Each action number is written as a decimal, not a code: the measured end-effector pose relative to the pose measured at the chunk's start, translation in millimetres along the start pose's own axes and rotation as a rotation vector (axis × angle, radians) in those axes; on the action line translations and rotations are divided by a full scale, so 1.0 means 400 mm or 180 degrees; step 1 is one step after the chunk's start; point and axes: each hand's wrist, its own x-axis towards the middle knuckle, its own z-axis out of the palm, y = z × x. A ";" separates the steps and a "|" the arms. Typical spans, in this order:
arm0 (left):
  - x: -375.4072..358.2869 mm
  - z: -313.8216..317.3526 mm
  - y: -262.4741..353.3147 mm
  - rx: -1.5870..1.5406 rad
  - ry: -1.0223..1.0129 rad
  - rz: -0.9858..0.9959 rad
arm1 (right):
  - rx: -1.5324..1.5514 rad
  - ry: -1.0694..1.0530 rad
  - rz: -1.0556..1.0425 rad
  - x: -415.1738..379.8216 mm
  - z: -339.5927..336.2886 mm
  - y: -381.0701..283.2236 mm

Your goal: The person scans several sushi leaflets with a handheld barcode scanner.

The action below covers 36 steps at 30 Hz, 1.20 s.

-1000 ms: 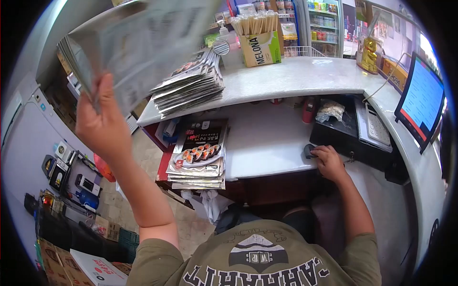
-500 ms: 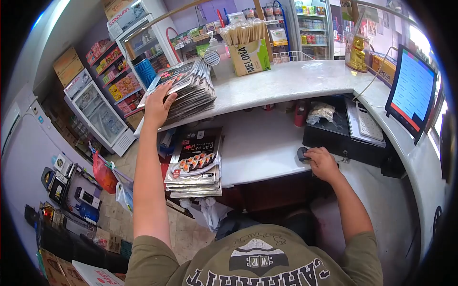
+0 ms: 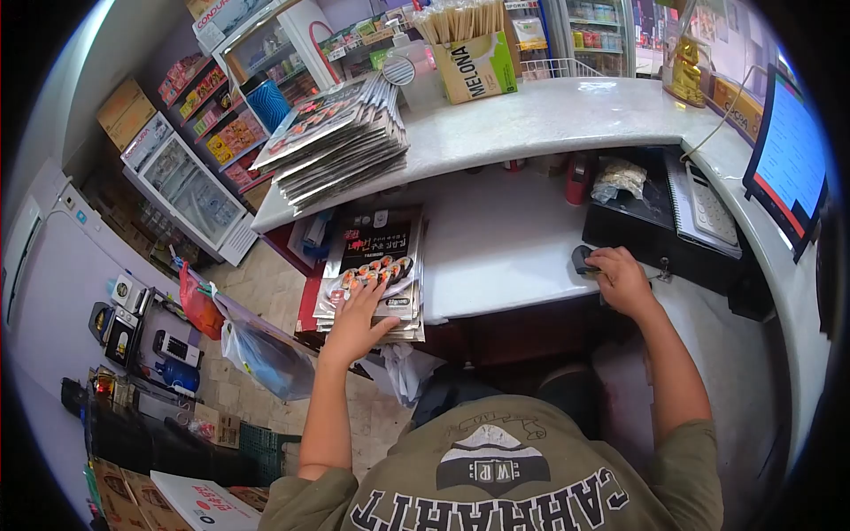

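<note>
My left hand lies with spread fingers on the lower stack of flat packages, whose top one shows sliced rolls on a black cover. A taller stack of similar packages leans unevenly on the raised counter above it. On the lower white desk, my right hand is closed around a small dark object that looks like a handheld device; only its rounded front end shows past my fingers.
The raised counter curves round to a tablet screen. On it stand a Melona box of wooden sticks and a gold figurine. A black box holds a calculator. Plastic bags hang at the left.
My left hand has left the upper stack and come down onto the lower stack. My right hand keeps its grip on the dark object. The view has shifted slightly.
</note>
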 end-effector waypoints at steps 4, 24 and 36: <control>-0.031 0.026 0.013 0.0099 0.0354 0.0060 | 0.0046 -0.0027 -0.0004 0.001 -0.004 -0.002; -0.041 -0.038 0.138 -0.0160 0.2068 0.0942 | 0.0512 0.0209 0.0108 0.003 0.019 0.018; 0.104 0.240 0.395 -0.0034 0.1267 0.1972 | 0.1555 0.0671 -0.0163 0.056 0.031 -0.165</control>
